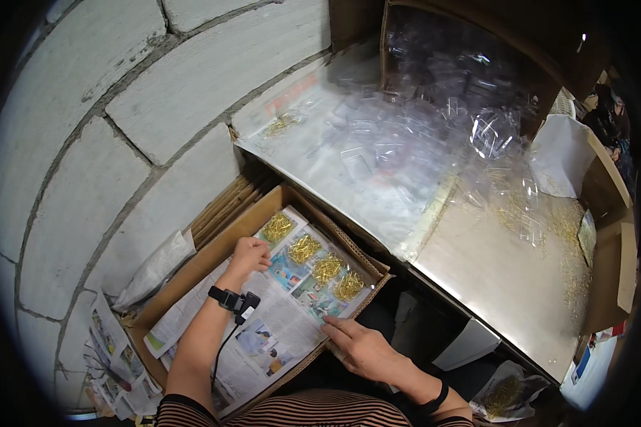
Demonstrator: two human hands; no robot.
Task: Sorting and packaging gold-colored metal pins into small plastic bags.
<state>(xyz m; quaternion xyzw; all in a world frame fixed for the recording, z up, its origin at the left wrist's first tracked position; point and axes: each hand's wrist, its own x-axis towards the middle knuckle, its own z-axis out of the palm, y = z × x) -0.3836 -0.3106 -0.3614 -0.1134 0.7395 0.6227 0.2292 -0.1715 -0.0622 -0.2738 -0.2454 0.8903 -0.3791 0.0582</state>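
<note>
My left hand (249,257) rests on the newspaper (263,349) inside a long cardboard box (205,262). Its fingers are curled in; whether anything is in them is hidden. Beyond it, in a row along the box's far right side, lie several small heaps of gold-coloured wire pieces, the nearest to this hand being a gold heap (277,227). They appear to sit in clear plastic packs on the paper. At the box's right edge, my right hand (363,350) has its fingers stretched out, tips touching the newspaper, below the last gold heap (349,286).
A metal-topped table (506,285) stands at the right, strewn with loose gold pieces. Clear plastic packs (384,146) spill over it from a big cardboard box (548,60). A white block wall (92,171) rises at left. A plastic bag (506,391) with gold pieces lies lower right.
</note>
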